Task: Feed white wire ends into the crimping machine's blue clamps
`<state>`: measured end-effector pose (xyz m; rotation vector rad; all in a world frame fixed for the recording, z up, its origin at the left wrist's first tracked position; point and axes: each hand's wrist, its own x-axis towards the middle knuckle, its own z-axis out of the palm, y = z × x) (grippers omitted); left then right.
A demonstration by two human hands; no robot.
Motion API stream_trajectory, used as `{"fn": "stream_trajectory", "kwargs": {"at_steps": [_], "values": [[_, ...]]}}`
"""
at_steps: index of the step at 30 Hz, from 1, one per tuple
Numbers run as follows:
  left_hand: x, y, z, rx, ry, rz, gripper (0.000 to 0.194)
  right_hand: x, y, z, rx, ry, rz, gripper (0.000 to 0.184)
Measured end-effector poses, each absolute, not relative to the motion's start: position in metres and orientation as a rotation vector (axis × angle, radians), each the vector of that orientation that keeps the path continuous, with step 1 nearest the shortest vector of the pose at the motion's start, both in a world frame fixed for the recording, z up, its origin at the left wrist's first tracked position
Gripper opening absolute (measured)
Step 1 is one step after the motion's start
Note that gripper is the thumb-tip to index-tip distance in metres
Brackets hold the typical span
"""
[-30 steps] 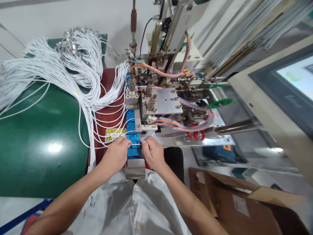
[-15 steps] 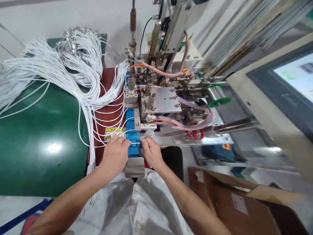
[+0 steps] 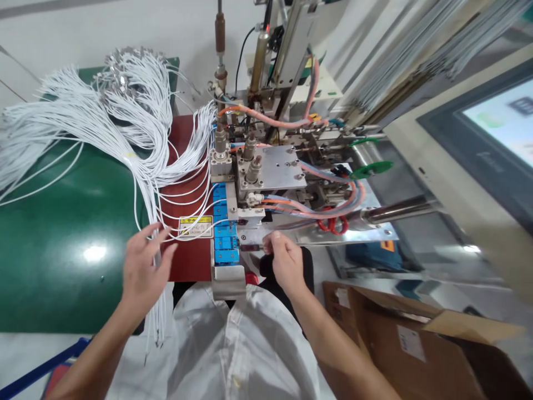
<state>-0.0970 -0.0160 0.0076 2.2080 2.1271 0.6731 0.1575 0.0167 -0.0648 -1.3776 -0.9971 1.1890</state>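
My left hand (image 3: 146,269) is open, its fingers spread beside the bundle of white wires (image 3: 144,194) that hangs over the green table's edge. Several single wires run from this bundle across to a row of blue clamp blocks (image 3: 226,242) on the machine. Right of the blocks, near the metal plate's front edge, my right hand (image 3: 285,260) is closed with its fingers curled. Whatever it may hold is hidden inside the fingers. The front blue blocks stand between my two hands, touched by neither.
The machine (image 3: 275,166) rises ahead with cylinders and orange hoses. A screen panel (image 3: 466,139) leans in at right, above an open cardboard box (image 3: 416,339). The green table (image 3: 75,244) is at left, and a metal guard (image 3: 229,282) juts toward my body.
Both hands have left the front blue blocks, where they held a white wire. My left hand has moved left and opened; my right has shifted right, still closed.
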Motion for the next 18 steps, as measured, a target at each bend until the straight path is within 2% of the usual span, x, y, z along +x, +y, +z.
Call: {"fn": "stream_trajectory", "kwargs": {"at_steps": [4,9,13,18], "values": [[-0.116,-0.041,-0.001,1.761,2.44,0.645,0.06,0.163,0.019,-0.072,-1.36,-0.813,1.263,0.045],[-0.087,-0.053,-0.019,1.583,2.176,0.634,0.061,0.158,0.021,-0.074,-1.292,-0.77,1.295,0.042],[-0.065,-0.041,-0.021,1.704,2.028,0.788,0.065,0.157,0.018,-0.07,-1.278,-0.809,1.297,0.042],[-0.078,-0.044,-0.014,2.243,2.073,0.539,0.062,0.163,0.014,-0.072,-1.308,-0.81,1.297,0.042]]}}
